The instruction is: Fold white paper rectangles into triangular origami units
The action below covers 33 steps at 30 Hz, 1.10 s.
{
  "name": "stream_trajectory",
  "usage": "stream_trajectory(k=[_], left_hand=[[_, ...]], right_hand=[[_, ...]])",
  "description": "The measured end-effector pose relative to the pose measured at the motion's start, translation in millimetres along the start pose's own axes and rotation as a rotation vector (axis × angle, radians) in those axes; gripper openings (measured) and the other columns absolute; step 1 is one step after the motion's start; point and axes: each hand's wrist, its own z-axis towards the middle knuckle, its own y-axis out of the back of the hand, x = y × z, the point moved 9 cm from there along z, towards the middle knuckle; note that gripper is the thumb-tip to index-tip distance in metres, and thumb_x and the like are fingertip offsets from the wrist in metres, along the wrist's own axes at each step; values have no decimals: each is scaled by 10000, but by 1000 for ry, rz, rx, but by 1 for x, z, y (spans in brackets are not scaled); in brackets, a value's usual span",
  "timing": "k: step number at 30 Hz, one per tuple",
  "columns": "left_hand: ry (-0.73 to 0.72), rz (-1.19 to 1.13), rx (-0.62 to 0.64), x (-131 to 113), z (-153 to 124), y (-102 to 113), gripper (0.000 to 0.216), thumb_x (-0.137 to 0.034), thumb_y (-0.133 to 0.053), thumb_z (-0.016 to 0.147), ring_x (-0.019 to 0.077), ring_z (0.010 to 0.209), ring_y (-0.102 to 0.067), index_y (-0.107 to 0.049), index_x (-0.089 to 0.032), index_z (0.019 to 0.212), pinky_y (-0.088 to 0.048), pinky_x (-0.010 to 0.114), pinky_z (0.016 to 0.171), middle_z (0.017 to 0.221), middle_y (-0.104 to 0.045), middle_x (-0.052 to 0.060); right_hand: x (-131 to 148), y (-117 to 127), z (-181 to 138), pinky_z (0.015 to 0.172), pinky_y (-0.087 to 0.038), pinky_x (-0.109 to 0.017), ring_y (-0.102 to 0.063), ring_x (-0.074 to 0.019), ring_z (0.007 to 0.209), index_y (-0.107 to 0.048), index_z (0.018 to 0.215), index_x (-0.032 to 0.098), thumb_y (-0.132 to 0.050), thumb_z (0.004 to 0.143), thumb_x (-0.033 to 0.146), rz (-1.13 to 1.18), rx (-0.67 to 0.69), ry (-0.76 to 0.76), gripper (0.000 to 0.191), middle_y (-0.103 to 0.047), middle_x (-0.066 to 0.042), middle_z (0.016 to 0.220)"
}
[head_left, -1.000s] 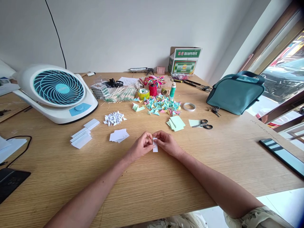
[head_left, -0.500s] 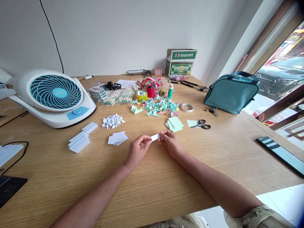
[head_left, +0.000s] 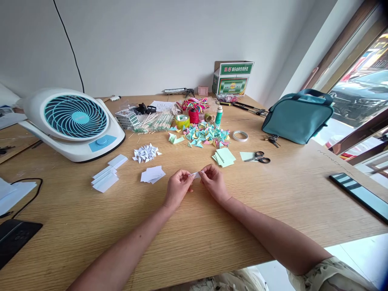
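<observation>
A small white piece of paper point(head_left: 195, 175) is stretched between my two hands, just above the wooden table point(head_left: 194, 238). My left hand point(head_left: 179, 186) pinches its left end, and my right hand point(head_left: 214, 182) grips the other end; fingers cover much of it. Left of my hands lie flat white paper slips point(head_left: 153, 174), and farther left a spread of white paper rectangles point(head_left: 105, 178). Behind them sits a pile of small folded white paper pieces point(head_left: 146, 153). Pale green paper squares point(head_left: 224, 157) rest beyond my right hand.
A white and blue fan point(head_left: 75, 121) stands at left. Colored folded papers point(head_left: 206, 135), wooden sticks point(head_left: 157, 122), a glue bottle point(head_left: 218, 116) and a tape roll point(head_left: 240, 136) lie behind. Scissors point(head_left: 259, 157), keys point(head_left: 273, 140), a teal bag point(head_left: 298, 117) and a phone point(head_left: 360, 196) are at right.
Both hands have drawn closer together on the white paper, and less of it shows between my fingers. The whole view has shifted slightly.
</observation>
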Motion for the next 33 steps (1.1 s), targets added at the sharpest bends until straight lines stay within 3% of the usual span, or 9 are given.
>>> stream_trajectory(k=[10,15,20,24,28,33], left_hand=[[-146,112,-166,-15,6,13,207,-345,-687,734,128,621,-555,-601,-172,808,-488,220,518,708,-611,6],[-453,372,-202,-48,-4,10,46,-234,-634,793,139,708,-604,-631,-191,810,-504,247,671,798,-647,32],[-698,559,-154,-63,-17,-2,153,-179,-564,854,148,779,-630,-619,-201,995,-532,233,625,901,-656,47],[-786,665,-94,-61,-20,-8,303,-163,-558,876,152,841,-664,-544,-204,1176,-571,273,738,998,-686,57],[-842,709,5,-62,-24,-14,450,-138,-558,879,157,902,-677,-455,-216,1309,-565,309,843,1116,-685,66],[-885,748,16,-63,-26,-16,388,-113,-531,881,202,1009,-659,-536,-217,1255,-544,371,906,1127,-694,72]], right_hand=[[35,-7,-7,634,-446,-276,-528,-136,669,-529,781,203,-565,836,244,-346,-13,364,78,-551,-13,754],[48,-12,-9,653,-448,-280,-529,-142,695,-522,766,204,-513,841,174,-437,-3,481,81,-533,-19,765],[46,-12,-7,627,-433,-260,-513,-135,681,-524,755,195,-499,825,157,-499,-7,496,83,-527,-13,749],[35,-9,-2,599,-421,-249,-509,-126,643,-539,743,188,-530,789,163,-477,-17,419,53,-555,-12,742],[10,-1,7,545,-395,-250,-507,-126,584,-552,744,186,-577,755,236,-303,-22,152,57,-575,-1,669],[-7,3,9,475,-346,-243,-464,-113,488,-529,726,191,-608,713,332,-86,-15,-84,162,-530,34,562]])
